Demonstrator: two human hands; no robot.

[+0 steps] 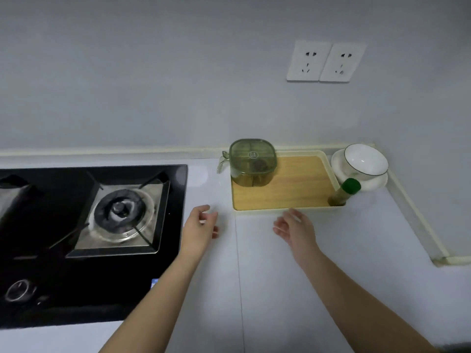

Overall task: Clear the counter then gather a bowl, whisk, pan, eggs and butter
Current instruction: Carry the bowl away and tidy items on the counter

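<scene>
We see our left hand (pixel 199 228) and right hand (pixel 294 230) above the white counter (pixel 356 250), both with loose fingers and holding nothing. At 12 o'clock from them lies the tray (pixel 293 192), with a green box (pixel 252 163) in its 10 o'clock corner and a bottle (pixel 346 192) in its 4 o'clock corner. The bowl (pixel 365 160) rests on a plate (pixel 378 185) at 2 o'clock. The stove (pixel 102 212) is at 9 o'clock.

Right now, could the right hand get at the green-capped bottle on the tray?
Probably yes. The right hand is open by the near edge of the tray, and nothing lies between it and the green-capped bottle in the near right corner.
</scene>
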